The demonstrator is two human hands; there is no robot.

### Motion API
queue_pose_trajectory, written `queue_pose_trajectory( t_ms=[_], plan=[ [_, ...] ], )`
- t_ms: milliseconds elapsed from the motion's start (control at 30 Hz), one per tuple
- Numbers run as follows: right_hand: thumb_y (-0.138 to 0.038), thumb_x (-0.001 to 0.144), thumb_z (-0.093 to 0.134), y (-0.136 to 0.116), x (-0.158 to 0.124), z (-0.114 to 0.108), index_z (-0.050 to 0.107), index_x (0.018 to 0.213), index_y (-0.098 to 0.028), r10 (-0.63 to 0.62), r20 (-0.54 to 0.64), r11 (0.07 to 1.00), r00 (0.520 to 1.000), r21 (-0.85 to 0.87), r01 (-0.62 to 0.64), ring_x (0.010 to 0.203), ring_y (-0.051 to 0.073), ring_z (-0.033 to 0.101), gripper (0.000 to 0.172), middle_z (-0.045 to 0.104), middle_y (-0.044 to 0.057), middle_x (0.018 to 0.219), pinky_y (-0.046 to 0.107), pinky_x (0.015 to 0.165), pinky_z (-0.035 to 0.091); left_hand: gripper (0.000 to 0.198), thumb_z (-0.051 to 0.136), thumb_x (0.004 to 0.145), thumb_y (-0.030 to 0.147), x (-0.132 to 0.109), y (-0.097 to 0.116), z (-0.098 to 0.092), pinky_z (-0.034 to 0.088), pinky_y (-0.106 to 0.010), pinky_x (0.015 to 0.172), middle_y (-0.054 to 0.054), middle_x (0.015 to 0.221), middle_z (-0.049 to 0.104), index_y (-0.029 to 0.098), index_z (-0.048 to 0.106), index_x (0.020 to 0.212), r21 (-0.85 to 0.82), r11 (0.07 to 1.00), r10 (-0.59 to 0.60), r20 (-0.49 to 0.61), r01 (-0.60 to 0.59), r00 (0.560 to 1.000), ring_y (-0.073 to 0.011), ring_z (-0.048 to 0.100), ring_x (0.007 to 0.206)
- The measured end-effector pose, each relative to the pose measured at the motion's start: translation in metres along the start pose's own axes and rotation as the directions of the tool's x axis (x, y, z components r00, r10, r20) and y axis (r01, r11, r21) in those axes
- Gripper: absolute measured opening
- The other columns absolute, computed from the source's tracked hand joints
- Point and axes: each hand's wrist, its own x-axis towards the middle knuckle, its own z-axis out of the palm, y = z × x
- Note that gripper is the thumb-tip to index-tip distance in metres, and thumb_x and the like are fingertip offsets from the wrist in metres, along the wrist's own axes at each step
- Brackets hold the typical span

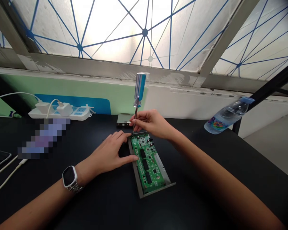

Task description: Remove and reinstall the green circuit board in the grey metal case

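Black desk [105, 204], smooth and dull, fills the lower frame and runs back to a wall [124, 91], pale green at left, off-white at right. Above it, a frosted window [110, 25] with blue lines and dots, bright; its grey frame [105, 65] is scuffed and patchy. At centre, a green circuit board [153, 166] lies in a grey metal tray [136, 179], long and narrow, slanting down to the right; black rectangular chips in a row, small parts dotted about. Screwdriver [139, 89] stands nearly upright over the board's upper-left corner: handle fluted, part clear, part blue, shaft slim metal. Right hand [151, 123] pinches the shaft below the handle. Left hand [112, 153] is spread, thumb and fingers apart, touching the left edge of tray and board. White-cased watch [70, 177] with metal-link band on the left wrist. Just behind the board, a small flat metal box [123, 119], partly covered by the right fingers. Upper left: white power strip [80, 114] with plugs, against a blue panel [100, 103]. Left side: a pixelated item, unreadable; pale cables [8, 180]; a dark phone-like object [0, 158] cut by the frame edge. Right: clear plastic bottle [227, 116], blue cap, tilted in view, a black bar [273, 81] beside it. Right forearm hides some desk at lower right.
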Motion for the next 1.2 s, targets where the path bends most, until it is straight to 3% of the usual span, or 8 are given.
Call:
queue_pose_trajectory(
  t_ms=[233, 400, 567, 667, 733, 900, 1067, 1200],
  plan=[
    [-0.037, 0.086, 0.078, 0.002, 0.0, 0.003, 0.071, 0.078, -0.014, -0.033, -0.075, 0.999, 0.997, 0.0, 0.033, 0.066, 0.017, 0.073, 0.025, 0.076, 0.007, 0.078, 0.03, 0.065, 0.061, 0.076, 0.061, 0.088, 0.073, 0.0, 0.001, 0.001, 0.05, -0.049, 0.089, -0.011, 0.114, 0.062, 0.02, 0.053, 0.142, 0.002, 1.0, 0.025, -0.02, -0.025, 0.999, -0.0325, 0.059, 0.104],
    [-0.037, 0.086, 0.076, 0.004, 0.001, 0.007, 0.067, 0.074, -0.016, -0.039, -0.122, 0.998, 0.992, -0.048, 0.033, 0.064, 0.017, 0.072, 0.026, 0.075, 0.006, 0.076, 0.03, 0.062, 0.058, 0.041, 0.056, 0.1, 0.05, 0.005, -0.003, 0.005, 0.05, -0.047, 0.088, -0.01, 0.113, 0.062, 0.02, 0.062, 0.128, -0.032, 0.998, 0.054, -0.157, -0.06, 0.986, -0.0305, 0.058, 0.104],
    [-0.038, 0.086, 0.076, 0.006, 0.003, 0.008, 0.059, 0.068, -0.019, -0.049, -0.168, 0.995, 0.984, -0.092, 0.034, 0.062, 0.018, 0.071, 0.031, 0.07, 0.002, 0.065, 0.029, 0.059, 0.053, 0.022, 0.064, 0.096, 0.033, 0.025, -0.002, 0.007, 0.052, -0.038, 0.088, -0.007, 0.112, 0.066, 0.022, 0.065, 0.115, -0.274, 0.958, -0.027, -0.379, -0.084, 0.925, -0.026, 0.063, 0.109],
    [-0.033, 0.085, 0.075, 0.005, 0.003, 0.01, 0.056, 0.065, -0.019, -0.088, -0.214, 0.983, 0.973, -0.177, 0.05, 0.059, 0.015, 0.065, 0.031, 0.067, 0.0, 0.063, 0.027, 0.056, 0.047, 0.018, 0.072, 0.091, 0.036, 0.043, 0.001, 0.009, 0.052, -0.033, 0.077, -0.003, 0.093, 0.069, 0.021, 0.066, 0.098, -0.445, 0.893, -0.117, -0.382, -0.072, 0.917, -0.0213, 0.067, 0.089],
    [-0.029, 0.085, 0.075, 0.005, 0.002, 0.009, 0.055, 0.063, -0.019, -0.131, -0.256, 0.963, 0.958, -0.263, 0.062, 0.058, 0.013, 0.057, 0.032, 0.063, -0.001, 0.06, 0.027, 0.056, 0.042, 0.027, 0.078, 0.085, 0.04, 0.054, 0.002, 0.013, 0.05, -0.03, 0.068, 0.0, 0.079, 0.065, 0.02, 0.061, 0.082, -0.559, 0.826, -0.175, -0.379, -0.074, 0.909, -0.0184, 0.064, 0.075],
    [-0.029, 0.084, 0.076, 0.006, 0.002, 0.008, 0.052, 0.061, -0.02, -0.164, -0.297, 0.934, 0.941, -0.354, 0.051, 0.059, 0.012, 0.048, 0.035, 0.056, -0.004, 0.057, 0.027, 0.058, 0.038, 0.027, 0.081, 0.081, 0.038, 0.061, 0.002, 0.023, 0.052, -0.029, 0.066, 0.0, 0.074, 0.065, 0.018, 0.063, 0.078, -0.664, 0.739, -0.224, -0.407, -0.118, 0.885, -0.0173, 0.064, 0.072],
    [-0.038, 0.086, 0.075, 0.002, 0.001, 0.006, 0.058, 0.068, -0.019, -0.128, -0.266, 0.942, 0.955, -0.335, 0.033, 0.069, 0.015, 0.06, 0.031, 0.065, -0.001, 0.068, 0.03, 0.067, 0.046, 0.021, 0.078, 0.085, 0.036, 0.054, 0.002, 0.024, 0.056, -0.032, 0.071, -0.004, 0.081, 0.072, 0.017, 0.07, 0.084, -0.674, 0.725, -0.212, -0.411, -0.14, 0.886, -0.0199, 0.069, 0.077],
    [-0.038, 0.089, 0.073, -0.005, 0.0, -0.005, 0.071, 0.103, -0.016, -0.044, -0.158, 0.977, 0.986, -0.212, 0.01, 0.096, 0.022, 0.068, 0.026, 0.075, 0.008, 0.103, 0.034, 0.078, 0.055, 0.016, 0.075, 0.087, 0.033, 0.051, 0.004, 0.021, 0.058, -0.034, 0.077, -0.007, 0.09, 0.078, 0.017, 0.074, 0.091, -0.668, 0.73, -0.178, -0.389, -0.144, 0.904, -0.0238, 0.074, 0.086]
  ],
)
